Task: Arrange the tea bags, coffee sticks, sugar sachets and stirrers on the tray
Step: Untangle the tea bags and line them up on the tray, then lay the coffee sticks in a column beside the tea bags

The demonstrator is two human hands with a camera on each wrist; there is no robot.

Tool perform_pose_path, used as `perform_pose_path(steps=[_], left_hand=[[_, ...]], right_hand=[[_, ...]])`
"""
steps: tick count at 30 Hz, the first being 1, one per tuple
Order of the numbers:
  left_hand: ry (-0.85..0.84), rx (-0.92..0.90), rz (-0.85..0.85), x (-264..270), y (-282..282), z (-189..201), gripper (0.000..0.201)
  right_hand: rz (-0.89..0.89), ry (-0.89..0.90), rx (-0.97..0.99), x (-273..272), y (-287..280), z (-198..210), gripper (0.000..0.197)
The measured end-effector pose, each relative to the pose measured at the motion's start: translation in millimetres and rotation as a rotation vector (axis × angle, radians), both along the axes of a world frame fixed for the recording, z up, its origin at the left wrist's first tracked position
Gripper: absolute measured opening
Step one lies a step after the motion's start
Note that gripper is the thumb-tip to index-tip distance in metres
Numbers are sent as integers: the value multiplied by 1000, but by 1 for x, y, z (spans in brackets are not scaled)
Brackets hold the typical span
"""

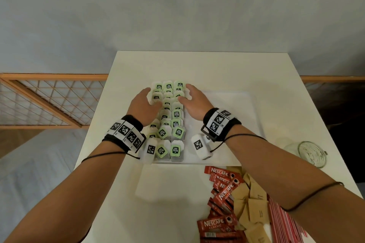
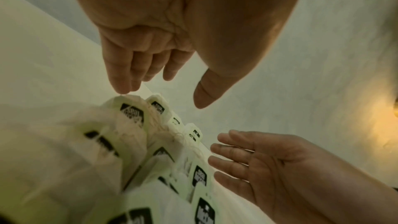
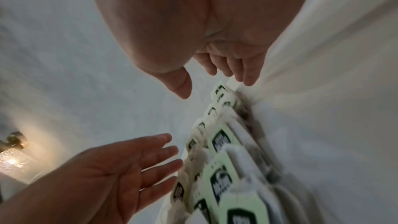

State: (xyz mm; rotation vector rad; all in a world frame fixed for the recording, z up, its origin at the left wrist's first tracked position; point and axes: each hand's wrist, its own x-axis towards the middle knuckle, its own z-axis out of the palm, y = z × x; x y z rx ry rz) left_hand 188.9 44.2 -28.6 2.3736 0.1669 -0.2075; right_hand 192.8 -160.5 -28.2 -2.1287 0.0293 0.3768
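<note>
— Where do the tea bags lie?
— In a long block on the left part of the white tray, its long axis running away from the person, green tags up.
— And the hands?
— Left hand and right hand flank the far end, fingers straight and spread, holding nothing.
</note>
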Motion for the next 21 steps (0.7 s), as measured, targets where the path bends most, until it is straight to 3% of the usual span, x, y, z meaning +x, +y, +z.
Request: perform_pose_path(steps=[5, 10, 14, 21], left_hand=[[-104, 16, -104, -26, -9, 18, 50], [-140, 29, -289, -69, -31, 32, 31], [-87, 82, -492, -113, -58, 32, 36], [127, 274, -910, -177, -98, 23, 53]], right_hand=[[108, -50, -3, -27, -30, 30, 68], [270, -113, -109, -80, -75, 58, 47], [406, -92, -264, -128, -107, 62, 44], [595, 3, -489, -183, -128, 29, 53]])
